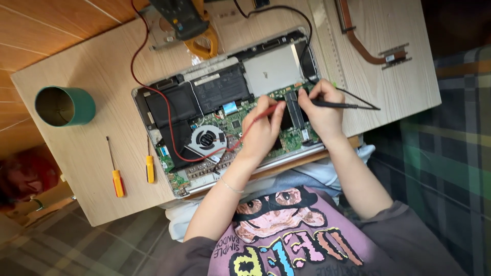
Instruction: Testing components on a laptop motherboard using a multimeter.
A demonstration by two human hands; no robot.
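Probing the green circuit board of the opened laptop asks for steady tips, so it seems wise that both hands rest lightly on the board edge while the probe points touch only one small contact each. The left hand is closed around the red probe, pinched between thumb and fingers like a pen, its tip pointing down at the board near the centre. The right hand is closed in the same way around the black probe, whose body sticks out to the side over the worktop. Both wrists are bent downward and the forearms come up from the person's lap, meeting close together over the board. The red lead crosses the black battery and runs past the fan, so I judge it should be kept loose to avoid pulling the tip. The laptop lies open in the middle of the worktop, with the yellow meter at the far edge, two yellow-handled screwdrivers and a green tape roll well apart from the hands.
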